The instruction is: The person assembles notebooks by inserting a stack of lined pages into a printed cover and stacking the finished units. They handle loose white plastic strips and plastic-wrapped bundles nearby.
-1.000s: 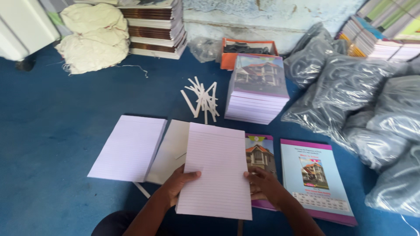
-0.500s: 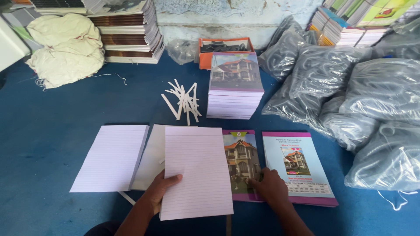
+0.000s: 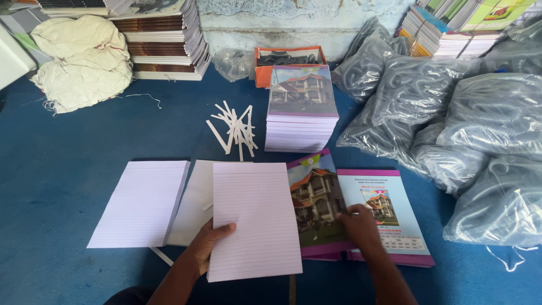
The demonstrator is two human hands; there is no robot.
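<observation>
My left hand (image 3: 208, 244) grips the lower left edge of a sheaf of lined paper (image 3: 254, 217), thumb on top. My right hand (image 3: 361, 226) rests flat on an opened purple notebook cover (image 3: 361, 209) printed with a house picture, beside the sheaf. A second pile of lined sheets (image 3: 141, 210) lies to the left, with a plain white sheet (image 3: 195, 203) between the two. Loose white paper strips (image 3: 234, 129) lie scattered further back, next to a stack of finished purple notebooks (image 3: 301, 107).
Grey plastic bags (image 3: 451, 118) of coils fill the right side. An orange box (image 3: 288, 61) stands against the wall. Notebook stacks (image 3: 164, 39) and a cream cloth bundle (image 3: 79, 59) sit at the back left, more book stacks (image 3: 451, 25) at the back right. Blue mat (image 3: 73, 147) underneath.
My right hand has slid from the left half of the cover onto its middle. The left hand keeps its grip on the lined sheaf. The camera has tilted slightly.
</observation>
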